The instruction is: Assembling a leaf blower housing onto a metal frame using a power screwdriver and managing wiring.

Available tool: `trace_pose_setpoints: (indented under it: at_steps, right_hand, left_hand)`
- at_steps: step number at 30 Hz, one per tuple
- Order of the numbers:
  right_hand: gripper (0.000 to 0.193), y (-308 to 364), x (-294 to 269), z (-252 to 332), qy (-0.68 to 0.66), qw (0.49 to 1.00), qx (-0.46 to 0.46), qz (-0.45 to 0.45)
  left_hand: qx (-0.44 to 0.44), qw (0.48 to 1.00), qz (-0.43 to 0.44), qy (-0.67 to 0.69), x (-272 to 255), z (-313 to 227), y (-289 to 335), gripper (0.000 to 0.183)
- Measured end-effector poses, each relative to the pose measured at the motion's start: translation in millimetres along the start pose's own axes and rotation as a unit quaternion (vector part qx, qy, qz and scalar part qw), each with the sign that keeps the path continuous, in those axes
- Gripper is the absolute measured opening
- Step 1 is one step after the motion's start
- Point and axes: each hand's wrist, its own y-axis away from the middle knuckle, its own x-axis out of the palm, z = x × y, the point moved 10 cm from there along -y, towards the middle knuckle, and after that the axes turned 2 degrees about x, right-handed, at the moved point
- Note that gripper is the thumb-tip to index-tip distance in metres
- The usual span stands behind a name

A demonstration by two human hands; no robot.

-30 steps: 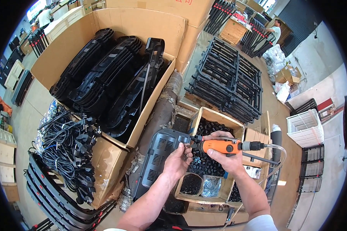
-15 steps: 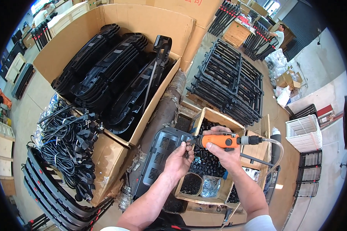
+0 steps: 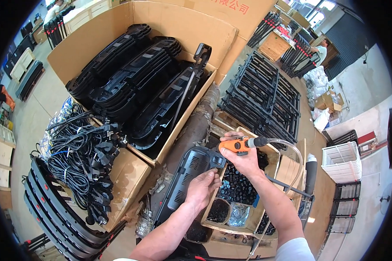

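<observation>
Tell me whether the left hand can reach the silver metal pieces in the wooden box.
Probably yes: the left hand is beside the wooden box, the silver metal pieces look uncovered, and the right forearm passes to their right.

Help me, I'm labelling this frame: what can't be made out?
Head view: tip of the orange tool, hidden by its body and the right hand.
Head view: whether the left hand pinches anything, hidden by its own fingers.
Head view: part of the dark slotted cover, behind the left hand and forearm.
Head view: details of the distant worker, too small and blurred.
</observation>
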Motion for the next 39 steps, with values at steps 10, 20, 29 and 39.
trace_pose_setpoints:
  at_steps: [10,20,29,39]
  right_hand:
    - [0.032,-6.0,20.0,5.8,0.082,0.995,0.018,0.056]
    - [0.032,-6.0,20.3,-2.8,0.033,0.998,0.016,0.043]
    - [0.051,27.4,30.1,46.1,-0.039,0.997,0.061,0.040]
    - [0.052,36.2,44.6,53.8,-0.046,0.995,0.052,0.072]
  left_hand:
    - [0.001,0.999,-0.010,0.037,-9.4,-9.4,-6.6,0.025]
    - [-0.015,0.997,-0.043,0.060,-19.1,-9.0,-2.9,0.027]
    - [0.012,0.982,-0.052,0.181,-26.8,-18.3,-13.7,0.026]
    - [-0.010,0.971,0.011,0.238,-20.0,-31.9,-10.2,0.024]
